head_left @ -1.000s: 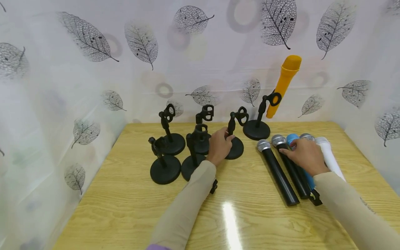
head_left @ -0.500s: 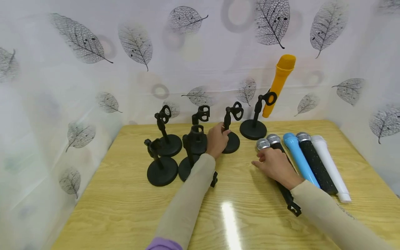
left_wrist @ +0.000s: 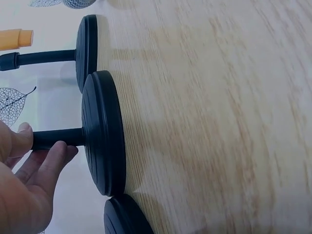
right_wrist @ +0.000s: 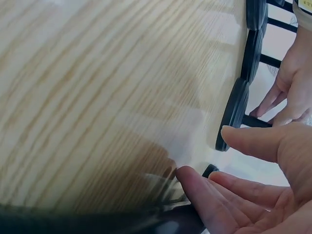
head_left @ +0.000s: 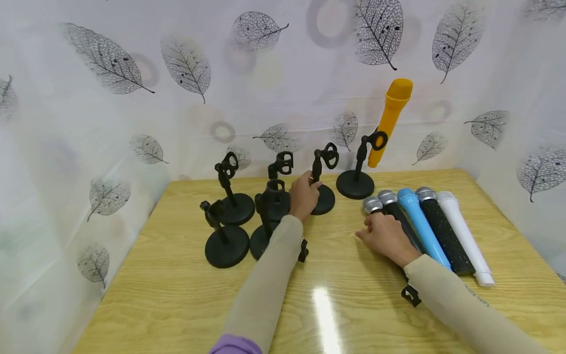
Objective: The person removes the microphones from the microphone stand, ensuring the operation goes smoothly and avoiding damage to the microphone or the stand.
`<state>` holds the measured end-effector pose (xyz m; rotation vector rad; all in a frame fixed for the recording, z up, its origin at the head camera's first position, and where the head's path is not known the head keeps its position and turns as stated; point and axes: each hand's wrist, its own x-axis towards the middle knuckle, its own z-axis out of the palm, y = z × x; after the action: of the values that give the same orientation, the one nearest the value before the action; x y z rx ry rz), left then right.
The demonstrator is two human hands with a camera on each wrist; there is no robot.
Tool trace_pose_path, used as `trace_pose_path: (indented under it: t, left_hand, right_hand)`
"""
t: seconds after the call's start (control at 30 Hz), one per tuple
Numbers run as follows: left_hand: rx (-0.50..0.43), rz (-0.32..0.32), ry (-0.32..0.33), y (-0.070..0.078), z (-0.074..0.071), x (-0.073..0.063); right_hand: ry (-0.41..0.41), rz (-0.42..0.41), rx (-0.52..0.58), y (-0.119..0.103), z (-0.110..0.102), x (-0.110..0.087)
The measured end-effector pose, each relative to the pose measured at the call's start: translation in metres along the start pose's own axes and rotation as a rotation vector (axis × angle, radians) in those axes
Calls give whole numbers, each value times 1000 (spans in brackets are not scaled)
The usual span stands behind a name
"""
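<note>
My left hand (head_left: 304,196) pinches the stem of a black desktop microphone stand (head_left: 325,200). In the left wrist view, thumb and fingers are around that stem (left_wrist: 58,138), above the round base (left_wrist: 105,134). My right hand (head_left: 385,237) is over the leftmost black microphone (head_left: 373,204), covering much of its body; its silver mesh head shows. In the right wrist view, the thumb stands apart from the loosely extended fingers (right_wrist: 195,190), which are close to the dark microphone (right_wrist: 170,222); whether they touch it I cannot tell.
Right of that microphone lie another black one (head_left: 398,216), a blue one (head_left: 422,228), a speckled black one (head_left: 446,238) and a white one (head_left: 464,238). A yellow microphone (head_left: 390,120) sits in the back stand (head_left: 355,185). Several bare stands (head_left: 227,247) cluster left on the wooden table (head_left: 177,305).
My right hand has moved left from above the second black and blue microphones to the leftmost black one. The left hand stays on the stand's stem; the stand shifted slightly back. The view turned slightly.
</note>
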<state>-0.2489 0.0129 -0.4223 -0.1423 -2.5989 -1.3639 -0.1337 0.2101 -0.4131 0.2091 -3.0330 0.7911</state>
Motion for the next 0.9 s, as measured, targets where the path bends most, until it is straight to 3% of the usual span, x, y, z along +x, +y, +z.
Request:
trace_pose_path:
  t: [0.9]
  left_hand:
    - [8,-1,-20,-4,-1,11]
  right_hand:
    - [6,101,-8,26,-11,14]
